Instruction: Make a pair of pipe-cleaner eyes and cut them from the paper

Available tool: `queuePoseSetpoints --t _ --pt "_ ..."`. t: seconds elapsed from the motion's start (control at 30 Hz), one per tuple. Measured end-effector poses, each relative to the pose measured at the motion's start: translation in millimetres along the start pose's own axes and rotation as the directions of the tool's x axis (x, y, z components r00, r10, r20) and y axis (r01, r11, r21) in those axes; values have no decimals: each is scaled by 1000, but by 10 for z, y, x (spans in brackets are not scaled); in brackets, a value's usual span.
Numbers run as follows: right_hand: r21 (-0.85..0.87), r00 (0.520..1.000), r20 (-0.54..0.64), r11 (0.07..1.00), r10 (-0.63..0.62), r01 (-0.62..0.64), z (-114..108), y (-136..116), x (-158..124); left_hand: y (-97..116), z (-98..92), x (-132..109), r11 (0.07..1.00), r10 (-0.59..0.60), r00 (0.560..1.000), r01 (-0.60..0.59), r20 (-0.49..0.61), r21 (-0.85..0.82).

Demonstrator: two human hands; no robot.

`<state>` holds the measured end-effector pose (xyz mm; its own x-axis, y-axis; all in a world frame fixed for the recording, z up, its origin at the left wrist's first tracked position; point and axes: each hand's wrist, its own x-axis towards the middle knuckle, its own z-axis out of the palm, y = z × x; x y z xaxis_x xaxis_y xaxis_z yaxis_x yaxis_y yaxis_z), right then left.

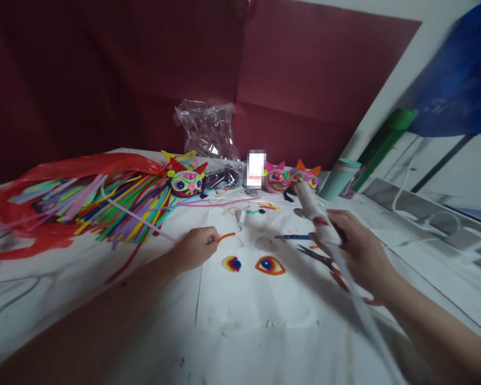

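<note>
Between thumb and finger, my left hand (198, 247) pinches a short orange pipe cleaner (226, 236) above a white paper sheet (256, 307). My right hand (358, 248) is wrapped round a white glue gun (316, 214), raised over the table's right side; a long whitish stick or cord trails from its rear. On the paper lie two eye shapes: an orange-rimmed eye (270, 266) and a yellow, red and blue eye (232, 263) with less rim. Scissors (320, 258) with red handles and a dark blue tool (296, 237) lie beneath and left of my right hand.
Colourful pipe cleaners (116, 208) spread over a red plastic bag (116, 160) on the left. Decorated animal heads (187, 182) and a clear plastic bag (210, 128) stand at the back. A teal cup (340, 179) and a power strip (441, 230) are on the right.
</note>
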<state>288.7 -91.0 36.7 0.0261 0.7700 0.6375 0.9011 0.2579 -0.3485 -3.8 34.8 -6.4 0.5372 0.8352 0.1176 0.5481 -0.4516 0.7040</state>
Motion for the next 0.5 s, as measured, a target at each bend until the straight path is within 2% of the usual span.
queuePoseSetpoints --t 0.07,0.17,0.33,0.4,0.5 --pt "-166 994 101 986 33 -16 -24 246 79 48 -10 -16 1000 -5 1000 4 -6 -4" --pt "-323 963 255 946 84 3 -5 609 45 167 -38 -55 1000 -10 999 10 -38 -3" --pt "-359 901 425 930 89 77 -51 1031 -65 287 -87 -96 999 -34 993 31 -111 -30" --pt "-357 894 441 930 80 93 -115 1058 -46 288 -96 -96 999 -39 990 34 -134 -36" --pt "-312 947 320 946 18 87 -169 804 24 286 -92 -96 1000 -12 988 7 -157 -28"
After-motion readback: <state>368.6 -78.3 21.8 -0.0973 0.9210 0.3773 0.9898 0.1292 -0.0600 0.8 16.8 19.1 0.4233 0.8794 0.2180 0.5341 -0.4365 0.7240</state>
